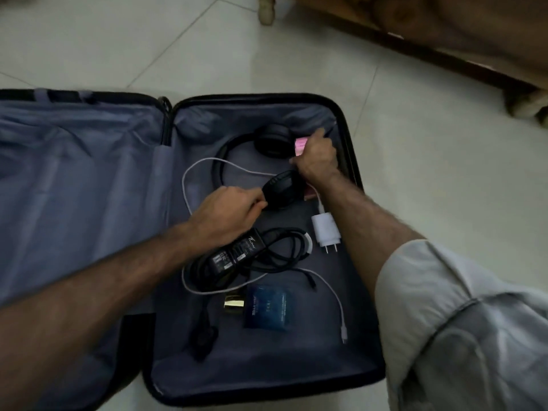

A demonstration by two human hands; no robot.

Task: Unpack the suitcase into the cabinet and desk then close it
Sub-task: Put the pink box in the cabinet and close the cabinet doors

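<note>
Nearest to us, in the right-hand half of the open suitcase (350, 384), which lies flat on the tiled floor (444, 143), several things are not yet unpacked: a blue perfume box (267, 310) with a gold cap (233, 304) just beside it, a black plug (203, 341) at the end of a dark cord, and a white cable (335, 295) trailing to a small connector. A little farther in we see a black power adapter (237, 250) with its coiled black cord (284, 247), and beside that a white charger (325, 231) with its prongs toward us. Above the adapter our left hand (225, 215) curls its fingers onto one black ear cup (280, 189) of the headphones (219, 167), gripping it at its near edge. Farther still, our right hand (318, 158) closes round a pink item (301, 145), pinching it near the suitcase's right wall; what it is we cannot tell. The headphones' other ear cup (274, 140) lies beyond, just left of the pink item. The left half of the suitcase shows only its grey lining (74, 173). At the far edge stands dark wooden furniture (444, 34) on pale feet; whether it is the cabinet or desk we cannot tell. We judge the unpacking part way: the small electronics and perfume remain, nothing seen has reached cabinet or desk, and the closing is yet to come.
</note>
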